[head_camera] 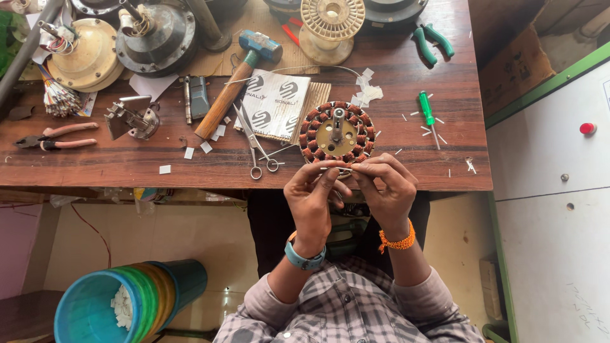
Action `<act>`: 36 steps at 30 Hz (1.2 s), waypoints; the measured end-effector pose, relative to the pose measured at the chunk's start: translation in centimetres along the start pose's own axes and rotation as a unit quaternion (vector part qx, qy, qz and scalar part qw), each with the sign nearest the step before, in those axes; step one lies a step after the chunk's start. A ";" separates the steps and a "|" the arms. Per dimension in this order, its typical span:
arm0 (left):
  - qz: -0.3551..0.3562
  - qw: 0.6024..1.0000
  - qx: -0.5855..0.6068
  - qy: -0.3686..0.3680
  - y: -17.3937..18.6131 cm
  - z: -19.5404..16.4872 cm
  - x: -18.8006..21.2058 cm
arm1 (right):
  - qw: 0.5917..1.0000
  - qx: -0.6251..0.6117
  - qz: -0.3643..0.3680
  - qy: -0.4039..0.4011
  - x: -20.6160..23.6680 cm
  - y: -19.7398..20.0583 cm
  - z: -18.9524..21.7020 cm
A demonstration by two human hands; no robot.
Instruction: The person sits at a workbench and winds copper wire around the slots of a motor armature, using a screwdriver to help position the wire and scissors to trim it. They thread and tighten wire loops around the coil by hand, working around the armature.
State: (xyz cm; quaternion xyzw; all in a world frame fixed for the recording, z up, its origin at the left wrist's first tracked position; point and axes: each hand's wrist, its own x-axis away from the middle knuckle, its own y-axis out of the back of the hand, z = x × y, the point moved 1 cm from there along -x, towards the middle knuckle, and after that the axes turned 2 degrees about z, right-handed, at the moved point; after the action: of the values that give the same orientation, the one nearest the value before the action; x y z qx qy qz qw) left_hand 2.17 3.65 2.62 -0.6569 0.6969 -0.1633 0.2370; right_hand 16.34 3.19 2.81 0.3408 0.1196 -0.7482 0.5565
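Both the left hand [312,198] and right hand [386,188] pinched fingertips on the copper-wound stator's [337,133] near edge at the wooden bench [127,162]

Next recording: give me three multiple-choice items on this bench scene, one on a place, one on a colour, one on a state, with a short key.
1. Where does the hammer lie?
A. Left of the stator
B. Right of the screwdriver
C. In the bucket

2. What colour is the screwdriver handle?
A. Red
B. Green
C. Black

3. What are the two hands doing?
A. Resting flat on the table
B. Holding the scissors
C. Pinching at the stator's near edge

Key:
1 A, the hammer lies on the table left of the stator.
2 B, the handle is bright green.
3 C, the left hand and right hand meet with fingertips together at the stator's near rim; the scissors lie untouched.
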 end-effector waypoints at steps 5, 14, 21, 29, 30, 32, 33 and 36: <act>-0.004 0.989 -0.126 -0.076 -0.2 -0.3 0.6 | 1.000 0.011 0.004 -0.002 0.4 -0.1 0.1; -0.002 0.955 -0.210 -0.211 -0.2 0.4 0.5 | 1.000 0.001 0.013 -0.003 0.7 -0.1 0.0; -0.027 0.959 -0.188 -0.209 0.1 1.2 -0.2 | 0.999 0.027 -0.013 0.023 -0.1 -0.2 -0.4; -0.021 0.967 -0.176 -0.185 0.0 1.4 -0.4 | 0.999 0.039 -0.009 0.016 -0.6 -0.4 -0.4; -0.017 0.967 -0.176 -0.182 0.0 1.3 -0.4 | 0.999 0.042 -0.005 0.019 -0.7 -0.4 -0.4; -0.017 0.972 -0.166 -0.168 -0.1 1.2 -0.5 | 0.999 0.047 0.002 0.024 -1.0 -0.3 -0.3; -0.018 0.973 -0.161 -0.162 -0.1 1.1 -0.6 | 0.999 0.050 0.003 0.021 -1.1 -0.2 -0.3; -0.007 0.977 -0.154 -0.144 -0.1 0.8 -1.1 | 0.998 0.060 0.006 0.016 -1.4 0.0 -0.3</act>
State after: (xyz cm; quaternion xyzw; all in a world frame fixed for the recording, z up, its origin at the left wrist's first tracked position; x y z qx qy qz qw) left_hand 2.75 4.76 2.12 -0.7067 0.6680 0.0409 0.2296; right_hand 16.66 4.46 3.48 0.3858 0.0816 -0.7454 0.5375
